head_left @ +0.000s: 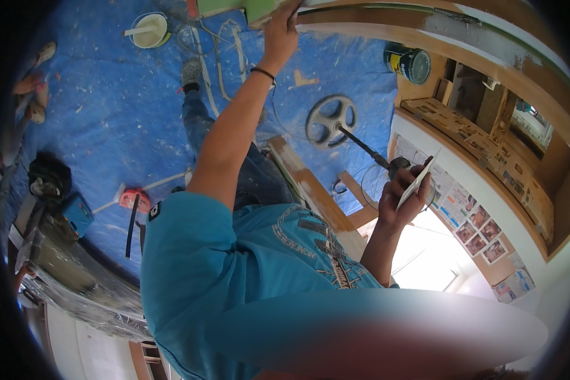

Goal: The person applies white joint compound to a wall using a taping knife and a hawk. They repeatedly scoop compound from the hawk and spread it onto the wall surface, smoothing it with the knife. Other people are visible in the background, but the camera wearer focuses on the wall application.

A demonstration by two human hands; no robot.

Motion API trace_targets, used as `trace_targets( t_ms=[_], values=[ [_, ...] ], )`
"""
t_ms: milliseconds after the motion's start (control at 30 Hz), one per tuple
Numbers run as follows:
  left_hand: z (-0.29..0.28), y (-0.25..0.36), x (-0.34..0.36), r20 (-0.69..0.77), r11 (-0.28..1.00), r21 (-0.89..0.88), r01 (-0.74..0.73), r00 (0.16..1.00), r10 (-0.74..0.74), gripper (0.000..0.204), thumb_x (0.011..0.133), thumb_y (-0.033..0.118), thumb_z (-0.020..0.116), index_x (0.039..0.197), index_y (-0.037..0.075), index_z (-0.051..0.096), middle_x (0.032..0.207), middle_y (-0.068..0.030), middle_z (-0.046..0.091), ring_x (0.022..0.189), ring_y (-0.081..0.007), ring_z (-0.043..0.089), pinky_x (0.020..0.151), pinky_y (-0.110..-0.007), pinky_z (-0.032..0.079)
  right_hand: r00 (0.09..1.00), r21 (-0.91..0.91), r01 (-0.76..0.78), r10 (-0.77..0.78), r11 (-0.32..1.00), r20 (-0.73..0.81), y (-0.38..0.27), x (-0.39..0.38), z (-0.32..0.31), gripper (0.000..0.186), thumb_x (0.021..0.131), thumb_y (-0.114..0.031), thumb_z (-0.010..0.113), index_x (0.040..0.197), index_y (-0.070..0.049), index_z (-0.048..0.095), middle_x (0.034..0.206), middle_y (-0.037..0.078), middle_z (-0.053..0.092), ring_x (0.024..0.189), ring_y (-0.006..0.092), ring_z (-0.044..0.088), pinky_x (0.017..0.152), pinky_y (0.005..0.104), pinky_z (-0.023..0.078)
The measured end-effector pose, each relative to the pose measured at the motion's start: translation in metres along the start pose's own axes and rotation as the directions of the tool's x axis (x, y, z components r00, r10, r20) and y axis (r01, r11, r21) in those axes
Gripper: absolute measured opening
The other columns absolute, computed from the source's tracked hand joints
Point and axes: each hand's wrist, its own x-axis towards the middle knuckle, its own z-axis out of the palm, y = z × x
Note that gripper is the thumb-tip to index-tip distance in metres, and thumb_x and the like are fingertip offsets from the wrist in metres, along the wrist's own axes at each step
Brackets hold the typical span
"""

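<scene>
My left hand [282, 35] reaches up to the top edge of the view, fingers wrapped on the edge of a wooden board [361, 25] beside a pale green surface [225, 7]. My right hand [402, 199], at chest height on the right, grips a thin, flat, pale filler blade [418, 177], held tilted. Just behind that hand, a black pole [367, 145] runs to a grey spoked round base [320, 120]. Wooden boards [316, 190] lie below, between my leg and that hand.
Blue sheeting [101, 76] covers the floor, with a bucket [147, 30], hoses, a red object [135, 200] and a blue case [76, 215]. A dark tub [415, 66] sits by wooden shelving [487, 145]. Another person's feet [41, 95] show at far left. A plastic-covered surface [69, 266] stands lower left.
</scene>
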Motion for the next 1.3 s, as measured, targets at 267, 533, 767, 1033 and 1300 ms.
trace_targets(
  t_ms=[267, 533, 767, 1033, 1300],
  values=[
    [0.020, 0.002, 0.024, 0.070, 0.990, 0.133, -0.043, 0.997, 0.034, 0.044, 0.096, 0.003, 0.051, 0.138, 0.011, 0.061, 0.131, -0.0204, 0.065, 0.123, -0.0415, 0.058, 0.108, -0.047, 0.044, 0.995, -0.039, 0.042, -0.045, 0.998, -0.092, 0.002, -0.004, 0.006, 0.033, 0.107, -0.036, 0.052, 0.106, -0.004, 0.062, 0.085, 0.001, 0.062, 0.065, 0.0067, 0.051, 0.039, 0.0188, 0.034],
    [-0.021, 0.021, 0.027, 0.172, 1.000, -0.022, 0.020, 0.985, -0.016, 0.044, 0.097, 0.003, 0.051, 0.139, 0.012, 0.060, 0.128, -0.0200, 0.066, 0.116, -0.0430, 0.062, 0.102, -0.049, 0.048, 0.997, -0.095, 0.015, -0.023, 0.995, -0.080, 0.006, -0.002, 0.020, 0.035, 0.107, -0.039, 0.051, 0.103, -0.006, 0.061, 0.070, 0.000, 0.054, 0.056, 0.0065, 0.047, 0.040, 0.0176, 0.042],
    [0.008, 0.051, 0.036, 0.057, 0.994, 0.035, -0.105, 0.993, 0.103, 0.047, 0.097, 0.002, 0.049, 0.141, 0.014, 0.058, 0.131, -0.0223, 0.064, 0.120, -0.0435, 0.060, 0.102, -0.050, 0.048, 0.994, -0.030, 0.044, -0.047, 0.999, -0.095, -0.004, -0.003, 0.007, 0.034, 0.107, -0.039, 0.051, 0.103, -0.006, 0.061, 0.071, 0.000, 0.053, 0.055, 0.0062, 0.045, 0.039, 0.0186, 0.038],
    [-0.031, 0.075, 0.033, 0.280, 0.994, 0.004, 0.106, 0.955, -0.102, 0.045, 0.099, 0.004, 0.050, 0.141, 0.015, 0.059, 0.129, -0.0209, 0.065, 0.114, -0.0412, 0.062, 0.097, -0.050, 0.050, 0.990, -0.086, 0.041, -0.052, 0.995, -0.129, -0.001, -0.002, 0.013, 0.034, 0.106, -0.040, 0.053, 0.102, -0.008, 0.064, 0.071, 0.000, 0.053, 0.053, 0.0067, 0.045, 0.039, 0.0194, 0.038],
    [0.004, 0.086, 0.034, 0.175, 0.995, 0.097, -0.012, 0.984, -0.005, 0.049, 0.097, 0.002, 0.050, 0.143, 0.014, 0.058, 0.135, -0.0190, 0.063, 0.121, -0.0386, 0.059, 0.103, -0.048, 0.046, 0.999, 0.040, 0.011, -0.010, 0.999, -0.031, -0.011, -0.004, 0.002, 0.034, 0.105, -0.040, 0.053, 0.102, -0.009, 0.066, 0.072, 0.007, 0.063, 0.053, 0.0107, 0.056, 0.039, 0.0217, 0.047]
  ],
)
